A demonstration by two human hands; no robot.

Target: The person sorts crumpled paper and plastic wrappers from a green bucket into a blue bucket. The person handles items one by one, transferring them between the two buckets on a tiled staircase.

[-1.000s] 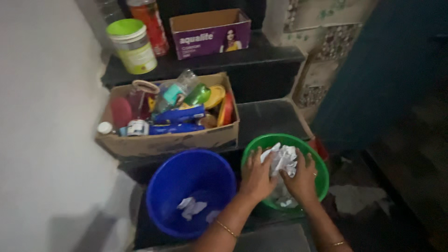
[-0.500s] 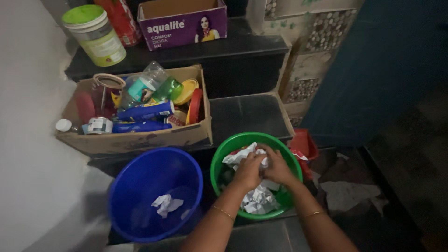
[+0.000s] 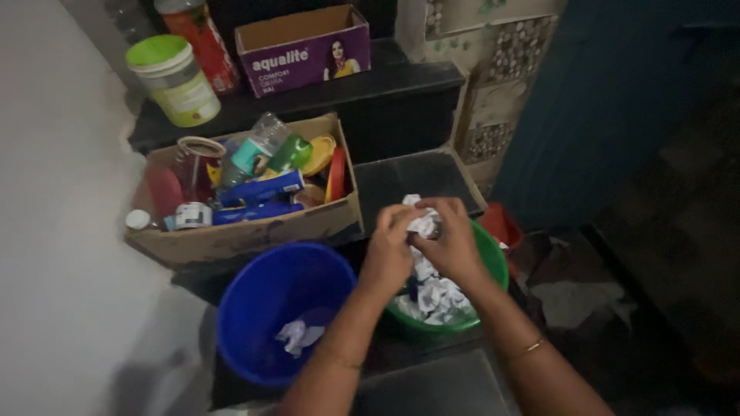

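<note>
Gripping a crumpled white paper wad (image 3: 422, 224) between them, your left hand (image 3: 389, 250) and right hand (image 3: 455, 243) met just right of the frame's centre, fingers curled tight around it. You held the wad above the green bucket (image 3: 489, 254), which had more crumpled paper inside. Beside it at lower left sat a blue bucket (image 3: 254, 308), and above that a cardboard box (image 3: 254, 235) crowded with bottles.
</note>
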